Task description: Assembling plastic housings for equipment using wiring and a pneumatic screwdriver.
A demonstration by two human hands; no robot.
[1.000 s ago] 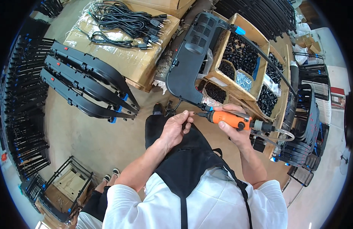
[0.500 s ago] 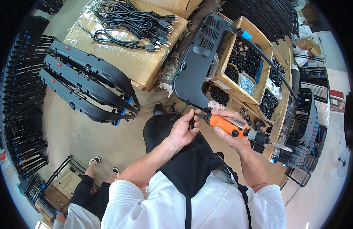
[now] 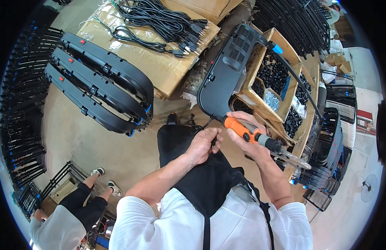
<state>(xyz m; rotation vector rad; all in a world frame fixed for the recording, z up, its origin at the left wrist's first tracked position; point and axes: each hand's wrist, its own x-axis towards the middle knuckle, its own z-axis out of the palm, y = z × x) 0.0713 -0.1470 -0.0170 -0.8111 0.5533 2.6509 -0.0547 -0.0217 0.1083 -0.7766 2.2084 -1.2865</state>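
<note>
The left hand [image 3: 203,146] is closed, fingers pinched together on a small item hidden between them, just below the lower end of the long black panel [image 3: 226,73]. The right hand [image 3: 243,133] is clamped around the orange powered screwdriver [image 3: 247,132], whose tip sits at the panel's lower end, just right of the left hand. The tool body is smooth orange plastic with a grey metal collar and a clear hose trailing away from the panel.

Risk: the bit may slip off the fastener if it is not square to the panel, marking the plastic or striking the left fingers, which lie very near the tip. The panel rests propped on a lap covered by a black apron [image 3: 201,175]; it may shift under pressure.

The panel is curved, matt black moulded plastic with ribbed vent slots. Right of it, cardboard boxes [image 3: 284,54] hold small black parts and bright screws. Left of it lie three like panels [image 3: 101,83]. Beyond these, black power cords [image 3: 159,21] coil on flat cardboard.
</note>
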